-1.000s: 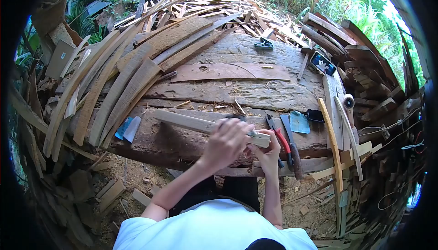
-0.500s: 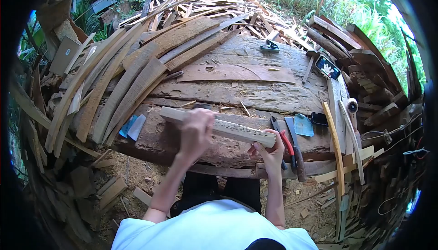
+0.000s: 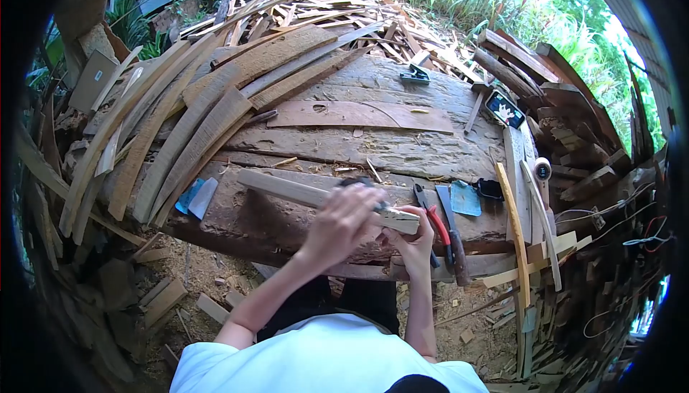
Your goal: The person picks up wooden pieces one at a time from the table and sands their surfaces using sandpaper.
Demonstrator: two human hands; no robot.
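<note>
A pale, narrow wooden plank (image 3: 276, 186) lies slantwise across the near part of the workbench. My left hand (image 3: 343, 222) is over its right half, its fingers curled on a small dark object (image 3: 354, 181) pressed on the wood. That object is mostly covered, so its kind cannot be made out. At the plank's right end, my right hand (image 3: 410, 241) grips the wood between thumb and fingers. Just right of that hand lie red-handled pliers (image 3: 438, 226) and a flat-bladed tool with a wooden handle (image 3: 452, 228).
Curved boards (image 3: 208, 138) are stacked at the left. A thin board (image 3: 359, 115) lies across the bench (image 3: 344, 150). Blue sheets (image 3: 466, 199) are at right and left. A phone (image 3: 504, 109) leans at the back right. Wood strips (image 3: 513, 228) stick out past the right edge.
My left hand has slid right along the plank with the dark object, coming close to my right hand. My right hand keeps its grip. The whole view has shifted slightly.
</note>
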